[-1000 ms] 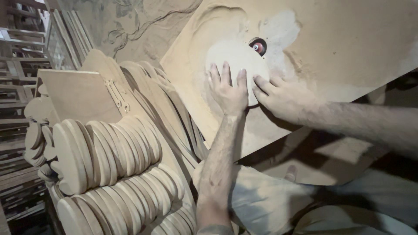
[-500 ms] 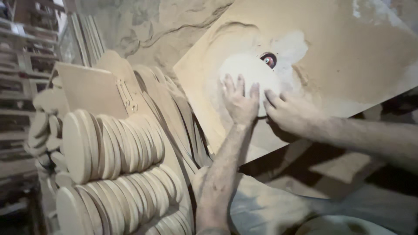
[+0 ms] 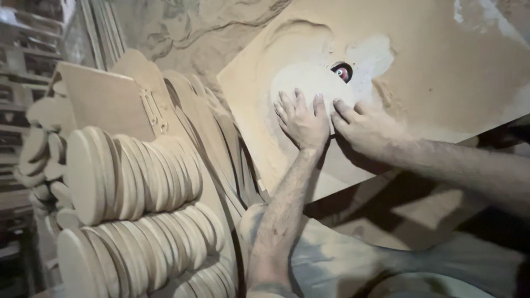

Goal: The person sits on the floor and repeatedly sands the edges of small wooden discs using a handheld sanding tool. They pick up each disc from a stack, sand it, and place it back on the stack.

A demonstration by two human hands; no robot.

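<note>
A pale round wooden disc point(image 3: 309, 83) lies flat on a dust-covered machine table point(image 3: 441, 72). My left hand point(image 3: 302, 121) presses on the disc's near edge with fingers spread. My right hand point(image 3: 367, 129) rests beside it, its fingertips on the disc's right edge. A small red and dark cutter bit point(image 3: 342, 72) sticks up through the table, touching the disc's upper right rim. Both forearms are coated in fine dust.
Rows of finished wooden discs point(image 3: 132, 171) stand on edge at the lower left. Larger cut boards point(image 3: 105, 99) lean behind them. Sawdust is heaped at the table's far side point(image 3: 187, 33). Shelving point(image 3: 27, 55) fills the far left.
The view has shifted, so disc and hands sit lower and further right. Both hands stay on the disc, which stays against the cutter bit.
</note>
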